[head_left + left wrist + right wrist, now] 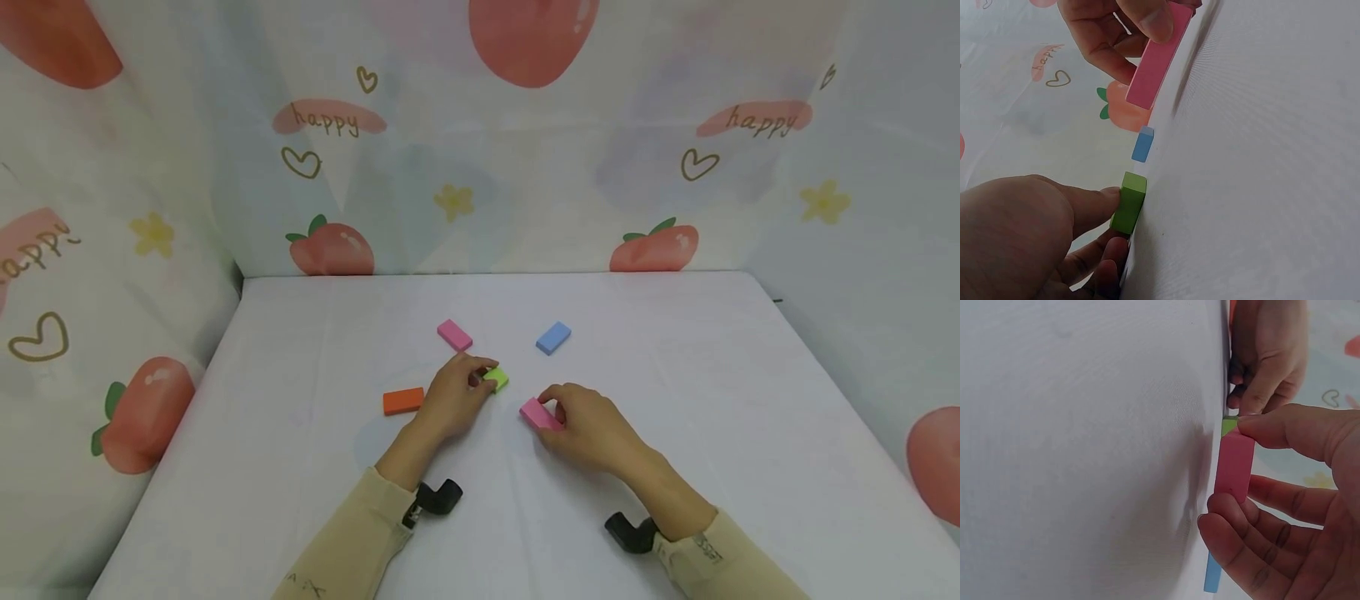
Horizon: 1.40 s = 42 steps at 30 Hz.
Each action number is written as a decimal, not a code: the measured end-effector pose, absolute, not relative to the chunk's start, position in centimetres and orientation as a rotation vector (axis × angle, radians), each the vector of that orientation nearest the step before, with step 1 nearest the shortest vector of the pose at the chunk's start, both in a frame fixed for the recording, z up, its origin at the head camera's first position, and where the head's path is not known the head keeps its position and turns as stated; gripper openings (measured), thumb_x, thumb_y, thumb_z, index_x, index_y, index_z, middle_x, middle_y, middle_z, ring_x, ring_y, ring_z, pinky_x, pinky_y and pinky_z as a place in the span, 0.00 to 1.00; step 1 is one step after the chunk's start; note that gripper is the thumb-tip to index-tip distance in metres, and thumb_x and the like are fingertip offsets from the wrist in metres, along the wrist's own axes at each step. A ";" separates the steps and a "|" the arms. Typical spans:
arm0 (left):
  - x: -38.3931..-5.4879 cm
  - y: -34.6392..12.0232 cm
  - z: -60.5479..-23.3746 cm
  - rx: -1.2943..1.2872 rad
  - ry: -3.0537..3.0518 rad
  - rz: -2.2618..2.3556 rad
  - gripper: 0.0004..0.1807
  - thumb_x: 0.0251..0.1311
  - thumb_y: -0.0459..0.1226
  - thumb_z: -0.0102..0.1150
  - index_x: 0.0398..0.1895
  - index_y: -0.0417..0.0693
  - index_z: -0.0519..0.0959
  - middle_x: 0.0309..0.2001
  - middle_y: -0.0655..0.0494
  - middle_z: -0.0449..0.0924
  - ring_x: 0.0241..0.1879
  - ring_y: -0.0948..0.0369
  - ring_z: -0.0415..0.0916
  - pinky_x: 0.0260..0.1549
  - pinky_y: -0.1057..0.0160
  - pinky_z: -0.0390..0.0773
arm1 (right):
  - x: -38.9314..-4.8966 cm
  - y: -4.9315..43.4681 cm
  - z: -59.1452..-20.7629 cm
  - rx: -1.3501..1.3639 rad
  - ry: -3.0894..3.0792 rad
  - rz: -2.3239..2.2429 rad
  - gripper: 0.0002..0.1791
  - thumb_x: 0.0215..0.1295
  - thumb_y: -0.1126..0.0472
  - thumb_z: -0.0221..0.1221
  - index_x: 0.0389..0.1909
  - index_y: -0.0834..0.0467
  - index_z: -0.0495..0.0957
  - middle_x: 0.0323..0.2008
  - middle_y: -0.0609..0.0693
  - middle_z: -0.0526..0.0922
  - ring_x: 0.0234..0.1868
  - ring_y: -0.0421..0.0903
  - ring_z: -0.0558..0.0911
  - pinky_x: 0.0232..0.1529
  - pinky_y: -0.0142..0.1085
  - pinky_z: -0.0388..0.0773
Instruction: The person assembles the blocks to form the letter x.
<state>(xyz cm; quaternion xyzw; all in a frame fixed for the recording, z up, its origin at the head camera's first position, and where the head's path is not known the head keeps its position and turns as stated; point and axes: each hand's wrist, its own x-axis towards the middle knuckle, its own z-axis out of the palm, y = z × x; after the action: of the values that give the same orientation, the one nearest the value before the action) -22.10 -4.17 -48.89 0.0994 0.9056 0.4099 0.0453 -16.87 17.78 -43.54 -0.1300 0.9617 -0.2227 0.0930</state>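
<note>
My left hand pinches a small green block between thumb and fingers, low over the white table. In the left wrist view the green block stands out past the thumb tip. To its right, my right hand holds a pink block by thumb and fingertips. The right wrist view has this pink block close up, partly covering the green block behind it. An orange block lies just left of my left hand.
Farther back on the white table lie a second pink block and a blue block. A fruit-patterned cloth hangs behind the table and along its sides. Black wrist cameras stick out from both sleeves.
</note>
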 end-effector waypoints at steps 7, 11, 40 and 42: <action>-22.1 -4.1 -48.6 0.303 2.766 1.246 0.19 0.72 0.42 0.62 0.64 0.58 0.81 0.51 0.59 0.79 0.46 0.62 0.74 0.43 0.64 0.76 | -17.2 17.2 -43.3 -0.365 2.837 -0.648 0.24 0.62 0.55 0.71 0.57 0.58 0.81 0.31 0.47 0.76 0.32 0.43 0.73 0.33 0.35 0.72; -22.1 -4.2 -48.7 0.303 2.769 1.243 0.19 0.72 0.42 0.62 0.64 0.58 0.81 0.51 0.59 0.79 0.46 0.62 0.74 0.43 0.64 0.76 | -17.4 16.9 -43.3 -0.362 2.826 -0.645 0.24 0.62 0.55 0.71 0.57 0.58 0.81 0.31 0.47 0.77 0.32 0.44 0.74 0.34 0.36 0.72; -22.4 -4.4 -49.0 0.318 2.753 1.256 0.18 0.72 0.42 0.63 0.63 0.58 0.82 0.50 0.60 0.79 0.45 0.62 0.75 0.43 0.63 0.76 | -18.5 15.9 -43.8 -0.326 2.808 -0.650 0.22 0.63 0.55 0.71 0.56 0.58 0.82 0.32 0.48 0.78 0.33 0.45 0.75 0.35 0.37 0.73; -22.3 -4.3 -49.0 0.314 2.750 1.256 0.18 0.72 0.42 0.63 0.63 0.59 0.82 0.50 0.60 0.79 0.46 0.62 0.75 0.43 0.63 0.76 | -18.5 15.8 -43.8 -0.323 2.809 -0.650 0.23 0.63 0.55 0.71 0.56 0.58 0.82 0.32 0.48 0.78 0.34 0.45 0.75 0.35 0.37 0.74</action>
<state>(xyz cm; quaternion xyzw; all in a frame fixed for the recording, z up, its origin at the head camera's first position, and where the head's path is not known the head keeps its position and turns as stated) -22.35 -4.31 -49.00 0.1032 0.9036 0.4126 0.0508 -18.51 15.82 -43.80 -0.1105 0.9612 -0.2224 0.1198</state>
